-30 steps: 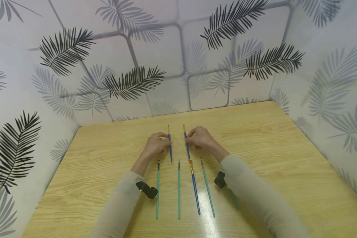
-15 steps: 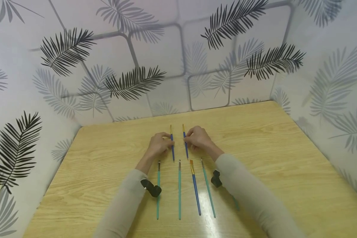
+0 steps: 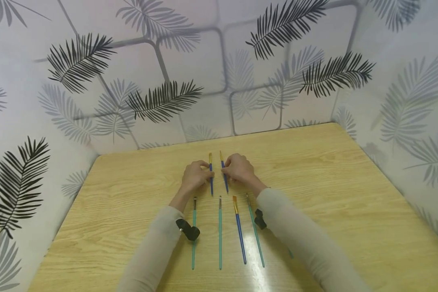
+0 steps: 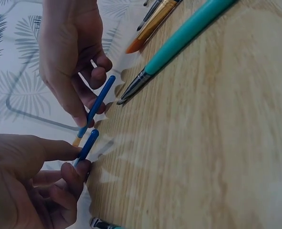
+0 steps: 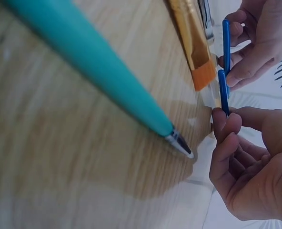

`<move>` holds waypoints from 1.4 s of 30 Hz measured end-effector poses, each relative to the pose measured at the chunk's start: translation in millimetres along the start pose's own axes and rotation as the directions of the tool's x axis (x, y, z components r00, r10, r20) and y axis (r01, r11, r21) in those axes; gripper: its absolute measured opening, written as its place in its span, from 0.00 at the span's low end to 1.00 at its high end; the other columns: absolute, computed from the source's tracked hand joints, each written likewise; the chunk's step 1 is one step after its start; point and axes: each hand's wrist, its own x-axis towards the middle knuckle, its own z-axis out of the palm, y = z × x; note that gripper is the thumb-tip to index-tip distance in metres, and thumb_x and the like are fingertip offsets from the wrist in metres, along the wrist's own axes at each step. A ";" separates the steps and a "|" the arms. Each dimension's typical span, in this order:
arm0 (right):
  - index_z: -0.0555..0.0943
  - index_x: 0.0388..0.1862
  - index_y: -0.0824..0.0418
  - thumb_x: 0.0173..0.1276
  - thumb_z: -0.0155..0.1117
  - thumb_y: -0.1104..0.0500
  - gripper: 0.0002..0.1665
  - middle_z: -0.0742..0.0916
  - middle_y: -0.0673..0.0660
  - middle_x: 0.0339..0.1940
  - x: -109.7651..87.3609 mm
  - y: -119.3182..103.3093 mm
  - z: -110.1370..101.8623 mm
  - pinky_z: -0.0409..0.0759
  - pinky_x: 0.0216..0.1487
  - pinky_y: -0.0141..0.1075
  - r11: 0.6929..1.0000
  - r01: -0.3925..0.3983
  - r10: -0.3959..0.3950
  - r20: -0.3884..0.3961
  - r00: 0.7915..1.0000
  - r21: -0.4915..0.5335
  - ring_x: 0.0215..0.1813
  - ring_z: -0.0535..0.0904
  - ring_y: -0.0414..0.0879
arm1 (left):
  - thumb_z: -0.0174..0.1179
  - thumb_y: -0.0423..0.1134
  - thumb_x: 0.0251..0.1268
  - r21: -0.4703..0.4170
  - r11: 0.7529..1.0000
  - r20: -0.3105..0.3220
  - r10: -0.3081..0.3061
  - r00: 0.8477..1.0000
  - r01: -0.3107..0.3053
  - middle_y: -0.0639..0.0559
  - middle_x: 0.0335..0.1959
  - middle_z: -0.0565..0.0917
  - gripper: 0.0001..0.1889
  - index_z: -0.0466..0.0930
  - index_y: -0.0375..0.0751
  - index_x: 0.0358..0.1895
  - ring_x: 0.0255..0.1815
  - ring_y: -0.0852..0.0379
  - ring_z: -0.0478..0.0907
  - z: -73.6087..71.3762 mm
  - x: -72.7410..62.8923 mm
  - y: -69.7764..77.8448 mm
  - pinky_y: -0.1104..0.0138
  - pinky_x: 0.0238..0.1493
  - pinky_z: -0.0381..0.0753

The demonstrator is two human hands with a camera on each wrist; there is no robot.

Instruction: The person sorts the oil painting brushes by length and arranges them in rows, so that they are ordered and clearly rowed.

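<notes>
My left hand (image 3: 196, 176) pinches a paintbrush (image 3: 211, 180) with a blue handle and gold ferrule between thumb and fingers. Opposite it, my right hand (image 3: 239, 167) pinches a second blue-handled paintbrush (image 3: 224, 175). Both brushes point bristles toward the wall; a narrow gap separates them, and the right one leans left at its tip. In the left wrist view the handle ends of the left brush (image 4: 87, 145) and the right brush (image 4: 102, 101) jut out past the fingertips. The right wrist view shows my right thumb and fingers closed around the brush handle (image 5: 223, 90).
Nearer me lies a row of brushes: a teal one (image 3: 193, 257) partly under my left wrist camera, another teal one (image 3: 220, 235), a blue flat brush (image 3: 240, 235) and a teal one (image 3: 257, 239). A teal handle end (image 3: 290, 253) peeks from under my right sleeve. Patterned wall behind.
The two held brushes have come closer together. My left hand shifted slightly right, my right hand moved left, and its brush now lies a little farther from the row.
</notes>
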 end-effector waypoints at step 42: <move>0.85 0.35 0.61 0.69 0.67 0.52 0.12 0.91 0.52 0.26 -3.9 -5.1 1.3 0.73 0.17 0.27 0.996 -0.033 0.032 -0.009 0.999 -0.087 0.20 0.85 0.43 | 0.64 0.47 0.65 0.124 0.992 -0.036 -0.018 0.999 0.023 0.49 0.21 0.87 0.24 0.78 0.39 0.61 0.14 0.57 0.77 1.0 -7.6 6.1 0.72 0.14 0.63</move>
